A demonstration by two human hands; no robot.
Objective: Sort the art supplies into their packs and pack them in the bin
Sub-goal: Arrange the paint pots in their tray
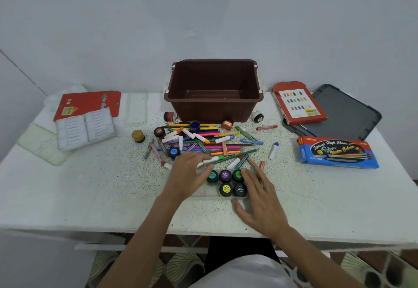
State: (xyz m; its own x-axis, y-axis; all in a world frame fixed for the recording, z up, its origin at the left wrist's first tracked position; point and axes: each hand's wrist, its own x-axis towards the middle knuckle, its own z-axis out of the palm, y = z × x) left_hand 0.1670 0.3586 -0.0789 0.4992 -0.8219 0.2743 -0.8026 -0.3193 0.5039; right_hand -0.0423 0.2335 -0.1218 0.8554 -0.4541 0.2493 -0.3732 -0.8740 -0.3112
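Paint pots in clear tray, left hand open, fingertips on teal pot, right hand spread open against tray's end

We are resting left hand and right hand at the clear tray's ends; five paint pots sitting inside.

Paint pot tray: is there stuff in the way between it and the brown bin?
Yes. The pile of pens and markers lies on the table right between the tray and the brown bin. The left hand and right hand are at the tray, so lifting it over probably works.
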